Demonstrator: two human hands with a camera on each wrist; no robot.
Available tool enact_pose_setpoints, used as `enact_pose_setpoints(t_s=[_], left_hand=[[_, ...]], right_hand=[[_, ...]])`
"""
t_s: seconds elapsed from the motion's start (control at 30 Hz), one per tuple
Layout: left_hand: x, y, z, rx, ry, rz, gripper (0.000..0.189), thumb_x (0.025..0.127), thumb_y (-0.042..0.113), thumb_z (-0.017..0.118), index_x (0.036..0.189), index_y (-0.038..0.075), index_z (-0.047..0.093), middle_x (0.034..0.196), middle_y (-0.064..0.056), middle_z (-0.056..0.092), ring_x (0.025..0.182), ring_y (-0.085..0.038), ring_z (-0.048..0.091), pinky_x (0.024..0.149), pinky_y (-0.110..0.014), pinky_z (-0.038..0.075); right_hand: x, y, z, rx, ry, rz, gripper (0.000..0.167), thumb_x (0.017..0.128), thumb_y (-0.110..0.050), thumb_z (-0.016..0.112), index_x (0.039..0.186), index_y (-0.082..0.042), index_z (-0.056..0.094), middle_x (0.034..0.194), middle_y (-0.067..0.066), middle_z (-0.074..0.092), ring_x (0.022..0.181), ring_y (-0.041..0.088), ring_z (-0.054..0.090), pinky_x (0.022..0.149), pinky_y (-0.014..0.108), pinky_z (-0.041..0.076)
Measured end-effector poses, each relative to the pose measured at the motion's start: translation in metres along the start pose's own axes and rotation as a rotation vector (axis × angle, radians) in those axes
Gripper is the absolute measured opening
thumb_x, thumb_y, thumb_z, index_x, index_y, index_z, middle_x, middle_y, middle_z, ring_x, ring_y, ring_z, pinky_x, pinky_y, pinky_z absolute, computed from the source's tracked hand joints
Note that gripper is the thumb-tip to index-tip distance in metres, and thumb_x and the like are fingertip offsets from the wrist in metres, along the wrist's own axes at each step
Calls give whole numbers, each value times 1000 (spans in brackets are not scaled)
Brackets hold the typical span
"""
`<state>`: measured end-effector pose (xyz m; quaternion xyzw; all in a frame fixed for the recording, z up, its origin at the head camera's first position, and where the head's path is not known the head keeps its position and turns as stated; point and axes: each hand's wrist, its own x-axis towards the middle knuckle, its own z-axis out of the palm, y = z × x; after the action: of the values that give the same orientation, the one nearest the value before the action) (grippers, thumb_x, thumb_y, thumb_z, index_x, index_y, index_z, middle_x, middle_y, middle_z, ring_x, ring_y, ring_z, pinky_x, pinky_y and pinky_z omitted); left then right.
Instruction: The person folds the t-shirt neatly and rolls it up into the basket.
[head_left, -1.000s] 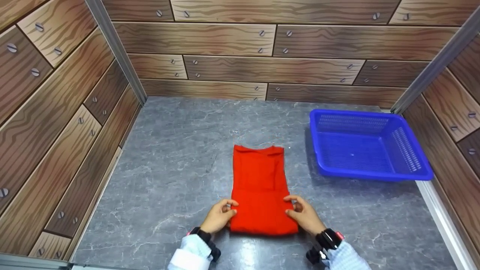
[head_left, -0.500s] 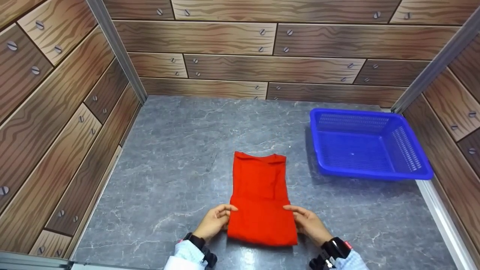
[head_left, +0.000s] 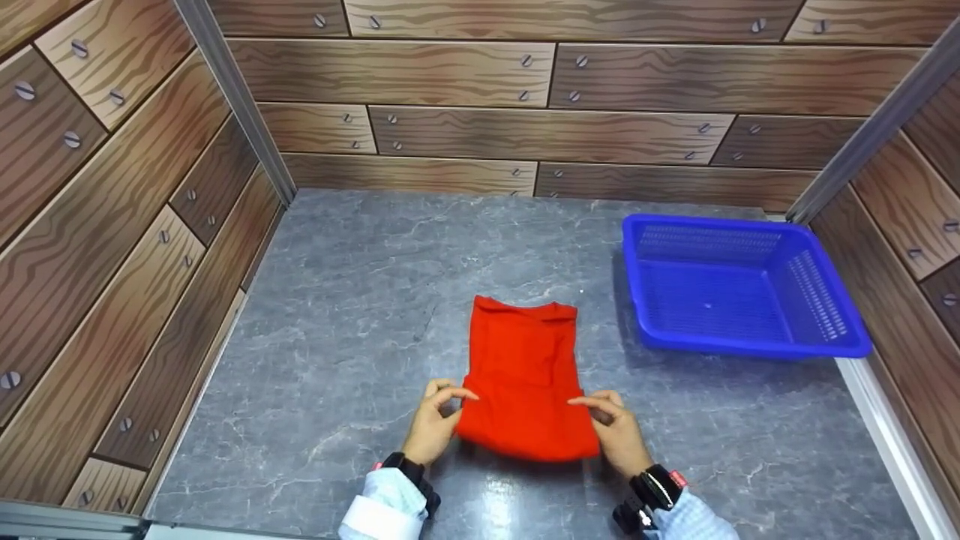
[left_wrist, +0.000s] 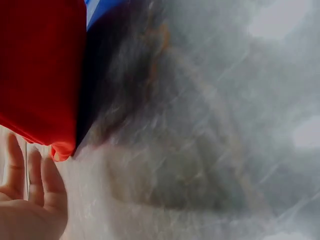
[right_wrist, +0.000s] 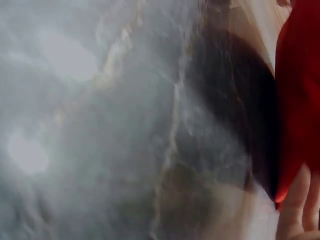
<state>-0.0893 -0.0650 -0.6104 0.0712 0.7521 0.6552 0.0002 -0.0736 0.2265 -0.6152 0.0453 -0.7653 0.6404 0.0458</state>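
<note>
A folded red shirt [head_left: 523, 349] lies lengthwise in front of me, a curved neckline at its far end. Its near part is doubled over, and the near edge bulges up off the table with shadow below. My left hand [head_left: 435, 420] pinches the fold's left side, index finger over the top. On the right side my right hand [head_left: 616, 431] pinches it the same way. The left wrist view shows red cloth [left_wrist: 40, 70] hanging above several of the left hand's fingers. Red cloth [right_wrist: 302, 100] also fills the right edge of the right wrist view, beside the right fingertips.
A blue plastic basket [head_left: 637, 315] with perforated walls stands at the right, near the back corner. The grey marbled table [head_left: 360, 300] is bounded by wood-patterned panels [head_left: 450, 75] at the back and both sides.
Both hands and the shirt first slid toward me, then moved slightly away again. The near folded edge now stands higher and farther from me than half a second ago.
</note>
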Motion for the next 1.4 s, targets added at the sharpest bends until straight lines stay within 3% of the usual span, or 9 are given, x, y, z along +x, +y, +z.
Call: enact_pose_setpoints(t_s=[0.13,0.3,0.53,0.67,0.8,0.93,1.1,1.3,1.4], left_hand=[[4,6,0,3,27,54,13,86,-6,65,96,0,71,130,-24,53,132,-44,42,105,-45,38],[8,13,0,-6,17,56,17,89,-3,62,103,1,71,126,-23,64,139,-45,39,113,-57,32],[10,16,-1,59,42,32,17,93,2,60,107,1,70,108,-18,72,106,-23,65,98,-35,49],[9,14,2,132,80,105,18,95,6,60,111,6,68,105,-10,70,92,-14,64,81,-27,53],[12,11,11,241,154,241,17,96,11,59,112,9,65,97,-5,61,85,-11,57,74,-28,50],[18,10,20,282,218,305,14,97,12,56,110,9,61,88,-4,51,77,-10,48,70,-26,43],[23,8,28,308,229,206,21,102,18,50,118,7,59,105,-7,60,89,-16,57,81,-31,48],[25,2,34,382,265,111,22,104,21,46,119,8,56,110,-14,69,97,-30,67,83,-45,52],[27,-3,37,387,321,81,19,104,23,46,116,11,56,102,-13,70,88,-30,67,76,-44,53]], right_hand=[[4,-3,1,-11,20,-94,21,80,14,66,100,7,71,123,27,53,113,2,56,95,12,45],[8,-7,0,2,-9,-150,24,80,14,65,102,5,69,122,27,65,124,6,57,103,12,39],[7,-8,-1,18,15,-145,32,77,22,59,106,10,67,100,-5,75,95,1,67,83,16,52],[8,-3,0,-24,64,-170,26,83,21,57,106,14,65,99,-21,69,88,-5,65,77,13,52],[9,-5,3,-19,103,-154,19,89,17,54,106,17,62,94,-21,67,78,-3,62,69,16,51],[9,-13,7,-85,158,-27,20,96,5,53,112,12,62,98,-3,72,79,-5,60,72,18,51],[10,-33,14,-123,179,49,21,100,-4,51,115,6,61,111,22,68,92,-7,60,82,19,51],[16,-30,20,-154,227,45,16,99,-1,50,108,7,61,87,7,65,78,1,55,73,18,46],[22,-14,21,-201,250,59,16,100,-3,50,107,5,62,82,14,62,72,5,50,69,20,41]])
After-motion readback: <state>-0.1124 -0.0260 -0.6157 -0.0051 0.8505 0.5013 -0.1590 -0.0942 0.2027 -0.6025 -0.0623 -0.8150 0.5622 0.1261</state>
